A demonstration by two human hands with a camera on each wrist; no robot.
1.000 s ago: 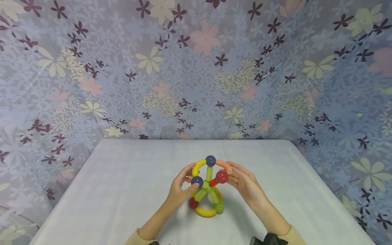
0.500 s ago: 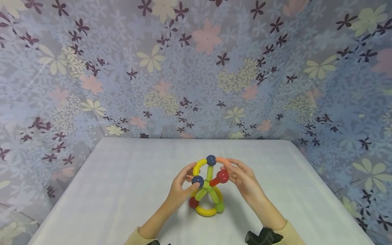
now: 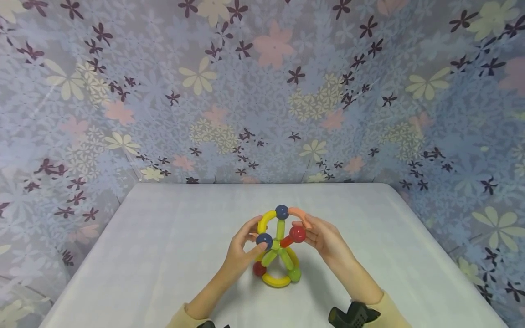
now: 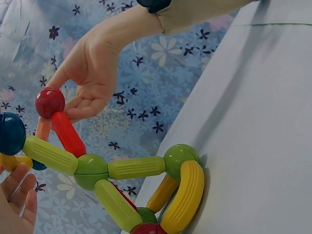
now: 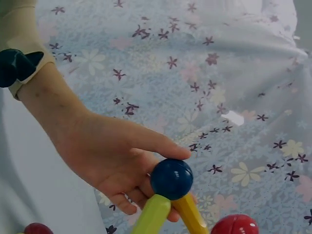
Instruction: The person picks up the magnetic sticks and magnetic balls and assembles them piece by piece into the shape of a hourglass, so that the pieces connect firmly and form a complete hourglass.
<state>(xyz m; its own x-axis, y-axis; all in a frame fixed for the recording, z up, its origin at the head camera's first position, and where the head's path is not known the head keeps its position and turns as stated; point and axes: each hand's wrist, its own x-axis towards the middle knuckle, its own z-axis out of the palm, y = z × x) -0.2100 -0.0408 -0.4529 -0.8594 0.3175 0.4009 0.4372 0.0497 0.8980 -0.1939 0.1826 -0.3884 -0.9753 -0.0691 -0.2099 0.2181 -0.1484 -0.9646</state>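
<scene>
A model of magnetic building balls and sticks stands on a ring base of curved yellow sticks (image 3: 276, 280). My left hand (image 3: 242, 248) holds a blue ball (image 3: 264, 241) on its left side, thumb on the front and fingers behind. From the top blue ball (image 3: 281, 212), a curved orange stick (image 3: 300, 215) arches right and down; my right hand (image 3: 332, 239) pinches its lower end, just above a red ball (image 3: 297, 234). In the left wrist view the red ball (image 4: 50, 102) overlaps the right fingers, on a straight red stick (image 4: 68, 134) from the green centre ball (image 4: 90, 172).
The model stands on a white-covered table (image 3: 184, 237). Behind it hangs a flowered cloth (image 3: 262, 114). A dark device (image 3: 353, 315) is strapped to the right wrist by the beige sleeve.
My right fingers have shifted on the orange stick, which rose a little and has come back down toward the red ball. My left hand keeps its hold on the blue ball.
</scene>
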